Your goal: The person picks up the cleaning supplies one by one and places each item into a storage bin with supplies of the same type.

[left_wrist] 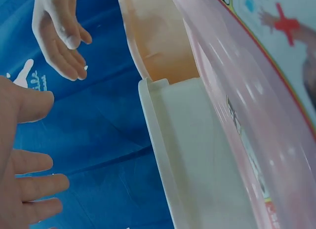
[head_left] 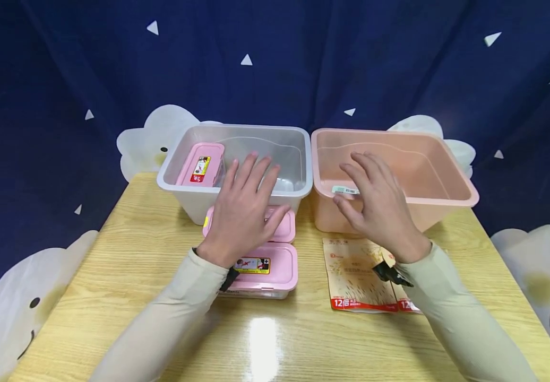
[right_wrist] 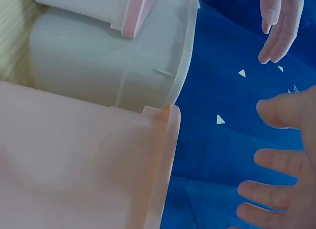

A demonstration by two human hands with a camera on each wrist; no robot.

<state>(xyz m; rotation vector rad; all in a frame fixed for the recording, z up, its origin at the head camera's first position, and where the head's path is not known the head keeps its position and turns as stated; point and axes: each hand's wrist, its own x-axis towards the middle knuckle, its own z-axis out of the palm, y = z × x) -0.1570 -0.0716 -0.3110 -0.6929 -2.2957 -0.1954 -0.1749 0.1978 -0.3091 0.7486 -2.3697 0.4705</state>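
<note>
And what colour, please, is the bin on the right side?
The right bin is peach, a light pinkish orange; the head view shows it best.

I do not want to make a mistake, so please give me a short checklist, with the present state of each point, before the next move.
1. Left grip free: ok, fingers spread, holding nothing.
2. Right grip free: ok, also holding nothing.
3. Grey bin and peach bin upright: ok, side by side, open tops up.
4. Two pink-lidded containers in front of the grey bin fully visible: not ok, the left grip and left sleeve partly hide them in the head view.
5. Packets fully visible: not ok, the right wrist and sleeve cover part.
6. Those containers' lids fully fastened: cannot tell, edges partly hidden.
</note>
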